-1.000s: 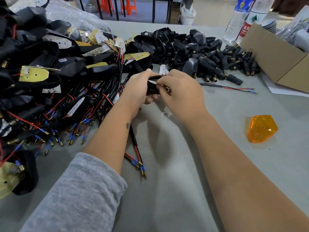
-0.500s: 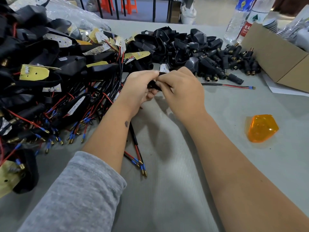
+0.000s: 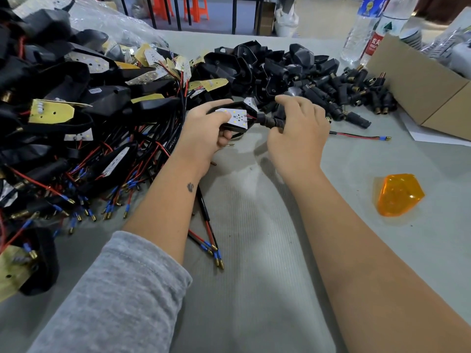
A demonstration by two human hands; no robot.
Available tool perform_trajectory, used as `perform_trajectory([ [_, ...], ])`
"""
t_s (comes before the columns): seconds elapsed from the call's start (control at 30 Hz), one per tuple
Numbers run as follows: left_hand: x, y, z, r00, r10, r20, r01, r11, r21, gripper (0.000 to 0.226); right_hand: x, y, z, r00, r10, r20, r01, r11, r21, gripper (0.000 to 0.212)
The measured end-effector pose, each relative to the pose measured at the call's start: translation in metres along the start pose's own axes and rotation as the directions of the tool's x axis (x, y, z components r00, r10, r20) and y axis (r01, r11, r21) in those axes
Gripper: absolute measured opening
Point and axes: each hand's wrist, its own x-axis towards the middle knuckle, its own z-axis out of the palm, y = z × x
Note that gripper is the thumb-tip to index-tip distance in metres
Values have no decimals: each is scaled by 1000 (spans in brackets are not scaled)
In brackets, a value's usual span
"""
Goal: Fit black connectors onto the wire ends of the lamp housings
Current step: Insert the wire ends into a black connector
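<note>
Lamp housing (image 3: 230,117) gripped in left hand (image 3: 204,135), white LED board (image 3: 234,117) facing up, fingers curled under the black shell and thumb over its near edge. Black connector (image 3: 270,121) pinched in right hand (image 3: 298,133), butted against the housing's right end, between the two hands; thumb and forefinger closed round it, other fingers loosely bent. Red-and-black wire (image 3: 359,136) trailing out past the right hand onto the table (image 3: 254,289), ending in a blue-sleeved brass tip. Second wire pair (image 3: 206,233) running down under the left wrist, tips lying near the left forearm.

Beyond the right hand, a heap of loose connectors (image 3: 354,95) with brass ends; beyond both hands, a pile of empty black shells (image 3: 265,67). Left of the left hand, a large tangle of wired housings (image 3: 76,118), yellow and white boards showing, blue-tipped leads spilling toward the grey sleeve (image 3: 114,296). Right of the right forearm, well apart, an orange lens (image 3: 398,194). Far right, a cardboard box (image 3: 423,82), with two water bottles (image 3: 367,29) just behind it.
</note>
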Motion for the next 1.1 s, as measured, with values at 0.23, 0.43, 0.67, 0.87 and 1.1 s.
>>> perform_trajectory([
  [0.23,6,2,-5,987,-23,-161,-7,983,-182,7,2,6,2,991,74,109,-63,993,-101,41],
  [0.43,5,5,-8,991,-36,-127,-9,942,-334,25,5,11,1,988,37,148,-24,996,-88,44],
  [0.67,3,6,-8,993,-28,-119,-20,923,-384,20,7,11,3,982,13,191,-6,999,-36,20],
  [0.87,0,7,-7,986,-51,-160,-16,919,-394,12,3,8,3,984,-14,180,-39,957,286,10],
  [1.1,4,5,-9,954,12,-300,-107,947,-302,12,2,7,1,976,-71,207,-3,942,337,25],
])
